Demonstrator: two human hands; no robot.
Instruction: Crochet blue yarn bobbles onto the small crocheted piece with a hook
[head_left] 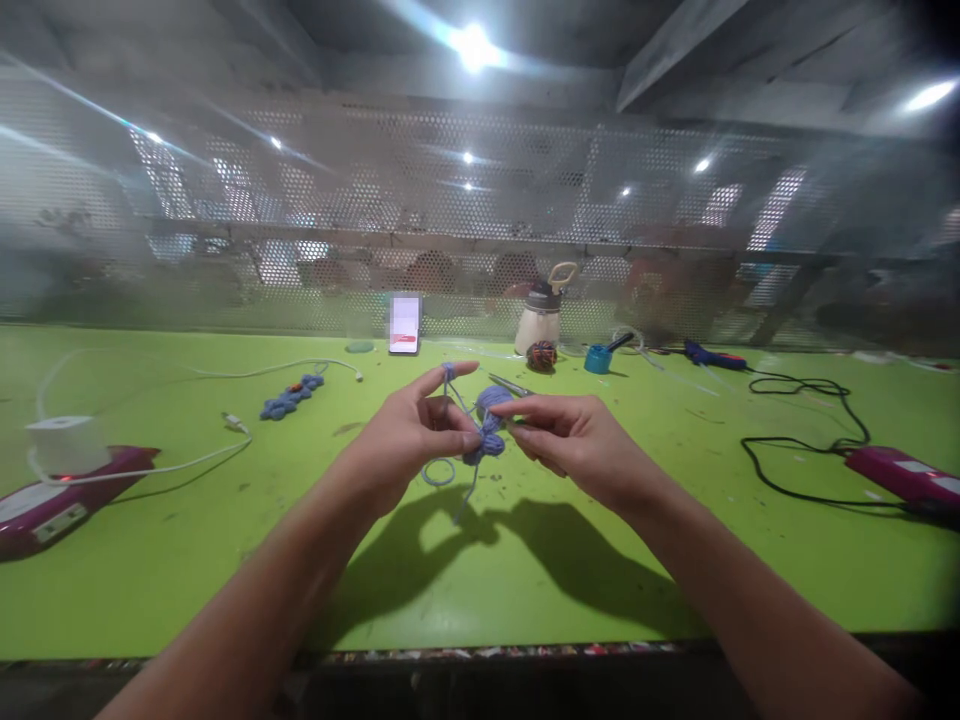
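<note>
Between our hands, our left hand (pixel 409 427) pinches the purple crochet piece (pixel 489 446), yarn (pixel 448 372) looped over one finger, probably for tension; our right hand (pixel 583 432) narrows beside it, what it grips unclear.

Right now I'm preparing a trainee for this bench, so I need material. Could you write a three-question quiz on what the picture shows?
1. Multiple choice: what does the left hand hold?
A) the phone
B) a blue-purple yarn piece
C) the white charger

2. True or false: a dark multicoloured ball sits in front of the pale bottle.

3. Fill the gap: the table top is ____ in colour.

Key: 1. B; 2. True; 3. green.
</note>
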